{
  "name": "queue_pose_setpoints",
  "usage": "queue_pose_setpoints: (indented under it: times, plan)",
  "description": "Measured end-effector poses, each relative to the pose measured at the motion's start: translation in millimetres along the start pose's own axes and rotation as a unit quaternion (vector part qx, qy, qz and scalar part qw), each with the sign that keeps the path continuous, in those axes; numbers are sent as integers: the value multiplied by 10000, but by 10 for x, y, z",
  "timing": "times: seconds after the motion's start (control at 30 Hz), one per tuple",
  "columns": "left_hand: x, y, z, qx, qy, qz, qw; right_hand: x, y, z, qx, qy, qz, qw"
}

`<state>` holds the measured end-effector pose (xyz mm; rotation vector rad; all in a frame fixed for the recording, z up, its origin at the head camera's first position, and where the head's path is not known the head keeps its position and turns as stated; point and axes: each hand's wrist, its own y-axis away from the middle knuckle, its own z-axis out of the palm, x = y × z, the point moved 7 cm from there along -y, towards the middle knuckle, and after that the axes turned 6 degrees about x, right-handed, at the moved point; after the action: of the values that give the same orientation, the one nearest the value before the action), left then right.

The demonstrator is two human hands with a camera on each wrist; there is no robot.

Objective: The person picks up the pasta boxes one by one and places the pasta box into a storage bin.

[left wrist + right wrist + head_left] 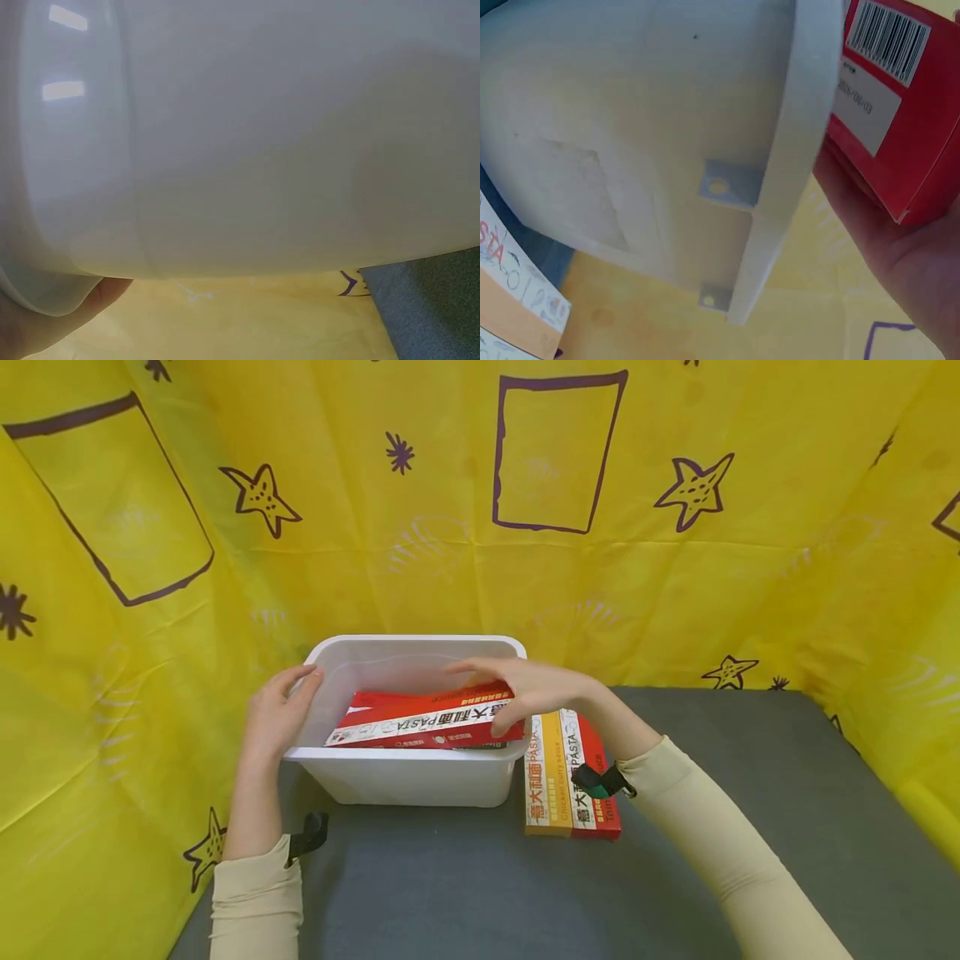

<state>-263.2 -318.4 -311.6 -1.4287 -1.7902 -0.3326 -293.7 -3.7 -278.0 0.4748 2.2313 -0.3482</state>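
Left hand (281,714) curls over the white bin (420,781) at its left edge, while the right hand (536,685), spread wide, grips the right end of a red pasta box (427,718) in the bin, near frame centre. Its long axis runs left to right, rising slightly towards the right. Seemingly the step is seating the box; the next move calls for easing that end down.
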Motion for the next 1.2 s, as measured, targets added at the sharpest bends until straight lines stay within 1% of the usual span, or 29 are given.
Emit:
queue_pose_setpoints:
  times: [0.03, 0.07, 0.13, 0.23, 0.27, 0.3, 0.37, 0.47, 0.53, 0.67, 0.77, 0.83, 0.93, 1.07, 1.2]
  plan:
    - [-5, -1, 1, -2, 1, -4, 10000, 4, -42, 25, -121, -98, -97, 9998]
    - [-8, 0, 2, -9, 4, -8, 10000, 4, -79, 46, -214, -330, -171, 9991]
    - [-18, 4, 7, -58, 19, -63, 10000, 15, -126, 50, -152, -495, -264, 9983]
    - [-25, 9, 20, -144, 59, -160, 9998, 27, -134, 10, 195, -748, -342, 9964]
    - [-25, 9, 25, -164, 77, -178, 9997, 34, -118, -15, 370, -719, -353, 9961]
    - [-25, 9, 28, -180, 82, -191, 9996, 47, -96, -38, 545, -550, -354, 9964]
    - [-17, 4, 23, -154, 79, -146, 9997, 68, -38, -68, 790, -366, -359, 9956]
    - [-10, -4, 16, -124, 41, -59, 9999, 107, 88, -101, 1182, -183, -369, 9921]
    - [-12, -4, 22, -142, 42, -44, 9999, 133, 195, -113, 1482, -152, -403, 9880]
    - [-33, 5, 35, -196, 81, -76, 9997, 220, 458, -103, 2092, -339, -289, 9768]
    - [-46, 5, 35, -160, 65, -55, 9998, 313, 667, -79, 2461, -560, -77, 9676]
    - [-51, 0, 38, -151, 29, -40, 9999, 378, 797, -56, 2627, -697, 82, 9623]
    - [-50, -12, 37, -123, -57, 28, 9999, 474, 962, -9, 2770, -768, 291, 9574]
    - [-35, -16, 23, -68, -109, 127, 9998, 597, 1133, 73, 2922, -834, 566, 9510]
    - [-21, -22, 23, -16, -144, 192, 9997, 730, 1284, 162, 3099, -983, 838, 9419]
